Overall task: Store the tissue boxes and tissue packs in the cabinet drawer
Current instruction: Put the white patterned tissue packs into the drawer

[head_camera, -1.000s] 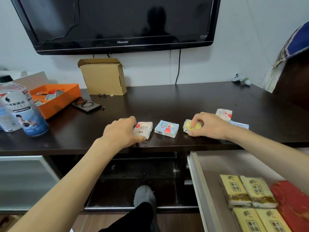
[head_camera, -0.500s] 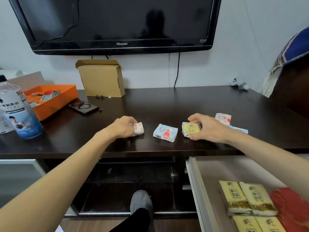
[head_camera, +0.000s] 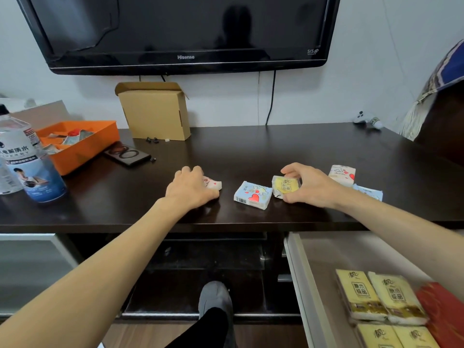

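On the dark desk (head_camera: 251,146), the left hand (head_camera: 190,189) lies curled over a white pack (head_camera: 213,184) with red hearts, its grip closed on it. At three o'clock from that pack lies a blue pack (head_camera: 253,195), untouched. Just beyond, the right hand (head_camera: 313,187) pinches a yellow pack (head_camera: 286,186) between thumb and fingers, grip narrow around it. Two more packs lie at the right wrist: a white one (head_camera: 342,174) at twelve o'clock, a pale blue one (head_camera: 369,192) beside it. At five o'clock the open drawer (head_camera: 301,272) holds yellow packs (head_camera: 376,297) and a red box (head_camera: 444,310).
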Demonstrator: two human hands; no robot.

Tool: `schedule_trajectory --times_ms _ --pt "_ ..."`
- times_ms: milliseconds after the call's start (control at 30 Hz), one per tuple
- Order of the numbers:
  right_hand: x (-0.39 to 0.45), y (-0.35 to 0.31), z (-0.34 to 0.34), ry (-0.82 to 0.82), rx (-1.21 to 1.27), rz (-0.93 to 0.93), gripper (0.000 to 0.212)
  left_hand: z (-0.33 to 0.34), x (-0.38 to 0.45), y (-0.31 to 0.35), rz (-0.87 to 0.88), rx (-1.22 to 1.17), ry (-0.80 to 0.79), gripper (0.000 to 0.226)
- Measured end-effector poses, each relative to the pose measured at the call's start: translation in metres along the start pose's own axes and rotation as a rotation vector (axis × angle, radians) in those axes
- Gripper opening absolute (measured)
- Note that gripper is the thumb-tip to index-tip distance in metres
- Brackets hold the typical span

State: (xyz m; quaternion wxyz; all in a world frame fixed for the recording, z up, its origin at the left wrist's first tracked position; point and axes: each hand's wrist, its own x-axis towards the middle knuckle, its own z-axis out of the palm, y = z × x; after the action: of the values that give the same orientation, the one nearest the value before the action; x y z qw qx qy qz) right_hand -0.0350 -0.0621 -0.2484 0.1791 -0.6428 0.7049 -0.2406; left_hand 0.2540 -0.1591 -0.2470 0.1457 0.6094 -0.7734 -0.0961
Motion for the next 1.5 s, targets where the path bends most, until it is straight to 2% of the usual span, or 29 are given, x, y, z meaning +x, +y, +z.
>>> schedule_trajectory --times_ms 100,233,467,567,767,900,1033,1267,1400,1500 --pt "-0.011 -0.002 -0.004 0.058 0.022 -0.01 0.073 -0.007 -0.006 -0.001 0.054 -0.157 0.062 0.076" --pt "-0.037 0.0 -0.018 0.093 0.058 -0.054 0.069 -0.021 -0.035 0.014 0.209 -0.351 0.119 0.078" --pt "-0.126 0.019 -0.044 0.079 0.061 -0.088 0.07 -0.011 -0.131 0.086 0.536 -0.431 -0.112 0.081" --pt "-0.172 0.035 -0.044 0.07 -0.047 -0.088 0.072 0.007 -0.168 0.117 0.639 -0.451 -0.219 0.078" --pt "-0.249 0.07 -0.044 0.039 -0.272 -0.09 0.081 0.056 -0.219 0.159 0.83 -0.309 -0.267 0.079" --pt "-0.282 0.09 -0.041 -0.009 -0.39 -0.092 0.081 0.08 -0.235 0.172 0.9 -0.173 -0.246 0.08" --pt "-0.293 0.099 -0.039 -0.049 -0.345 -0.09 0.082 0.093 -0.24 0.181 0.944 -0.051 -0.178 0.083" --pt "-0.295 0.104 -0.03 -0.037 -0.399 -0.12 0.085 0.105 -0.247 0.172 0.901 -0.064 -0.232 0.087" --pt "-0.293 0.102 -0.029 -0.061 -0.456 -0.134 0.078 0.107 -0.247 0.173 0.897 -0.04 -0.233 0.087" --pt "-0.292 0.101 -0.028 -0.08 -0.499 -0.173 0.064 0.11 -0.249 0.175 0.921 0.003 -0.201 0.08"
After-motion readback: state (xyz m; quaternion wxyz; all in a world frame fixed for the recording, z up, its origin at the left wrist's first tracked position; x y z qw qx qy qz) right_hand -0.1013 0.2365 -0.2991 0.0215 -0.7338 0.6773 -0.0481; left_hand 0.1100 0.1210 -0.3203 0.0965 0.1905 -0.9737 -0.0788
